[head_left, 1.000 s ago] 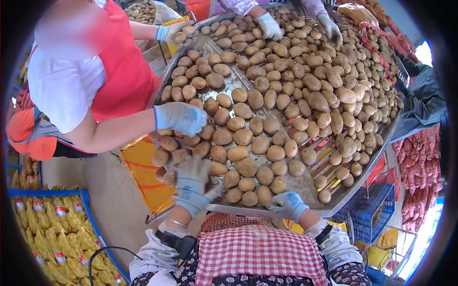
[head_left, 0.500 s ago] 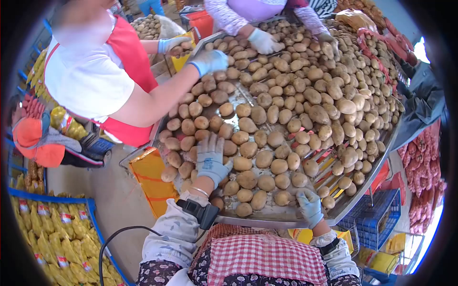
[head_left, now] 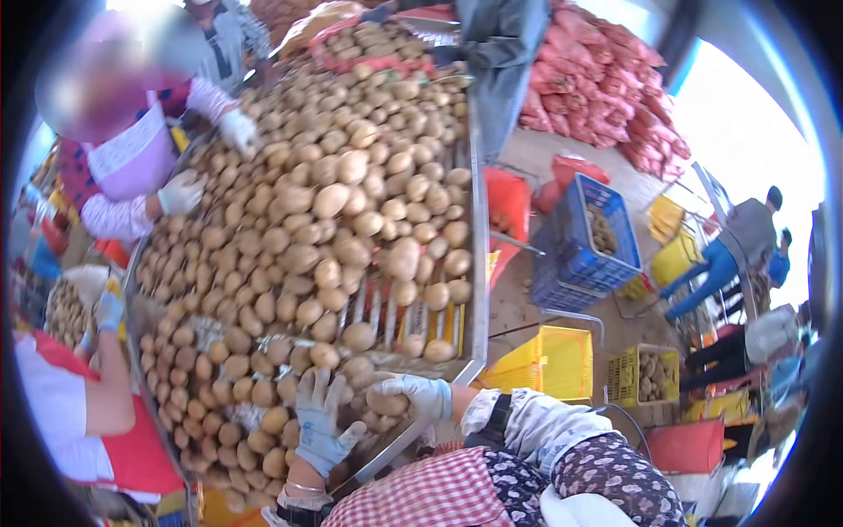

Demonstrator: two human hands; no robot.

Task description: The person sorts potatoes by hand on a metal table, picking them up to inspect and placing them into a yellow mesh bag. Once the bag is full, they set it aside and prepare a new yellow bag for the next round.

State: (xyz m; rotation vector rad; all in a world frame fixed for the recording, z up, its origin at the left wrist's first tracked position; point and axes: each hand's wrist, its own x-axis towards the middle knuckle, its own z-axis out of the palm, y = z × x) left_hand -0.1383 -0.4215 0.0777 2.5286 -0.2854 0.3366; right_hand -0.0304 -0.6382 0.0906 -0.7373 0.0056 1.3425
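A broad metal-rimmed table (head_left: 479,255) carries a thick heap of brown potatoes (head_left: 294,202). My left hand (head_left: 323,422), in a pale blue-grey glove, lies palm down near the table's front edge. Its fingers are spread and touch potatoes, with none gripped. Just to its right, my right hand (head_left: 421,395) in a matching glove has its fingers curled round a potato (head_left: 386,404). Other potatoes crowd between the two hands, some partly hidden. Metal slats (head_left: 378,307) show among the potatoes beyond my right hand.
Two co-workers' gloved hands (head_left: 182,191) are at the table's far left side; a person in a red apron (head_left: 136,448) stands at left. Right of the table are a yellow crate (head_left: 562,360), blue crates (head_left: 571,255) and red sacks (head_left: 606,79). More people are at far right.
My view has swung to the right, bringing the crates and sacks into sight. My hands have come close together, and my right hand now grips a potato.
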